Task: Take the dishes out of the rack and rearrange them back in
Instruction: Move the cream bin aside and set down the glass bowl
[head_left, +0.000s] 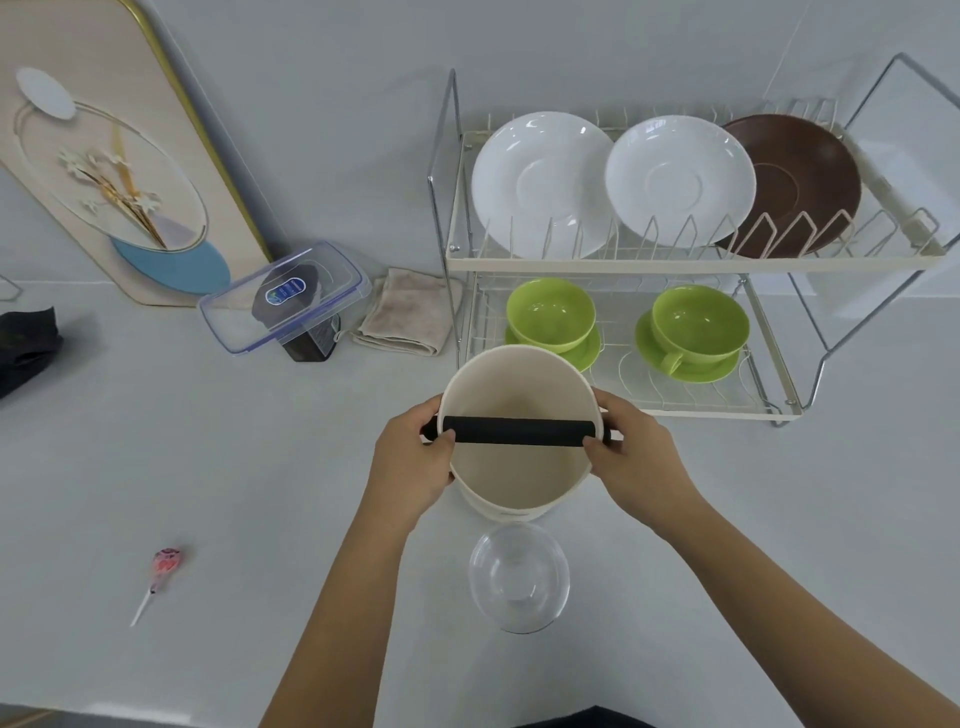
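Head view: one cream bucket (514, 467) near the front middle of the counter (234, 467), in front of the rack's lower shelf, gripped on both sides. Left hand (415, 457) curled round the left rim, thumb on the end of the single black bar (519, 431) spanning the top; right hand (631, 452) curled round the right rim, thumb likewise on the bar.

One two-shelf wire rack (675, 265) at the back right of the counter. Upper shelf: three plates on edge, two white (540, 182) (680, 176), one brown (810, 182) rightmost. Lower shelf: two green cups (550, 314) (701, 322), each on a green saucer.

One clear glass bowl (519, 577) just in front of the bucket. One lollipop (163, 569) toward the front left. One clear lidded box (285, 296) and one folded cloth (410, 312) toward the back, left of the rack.
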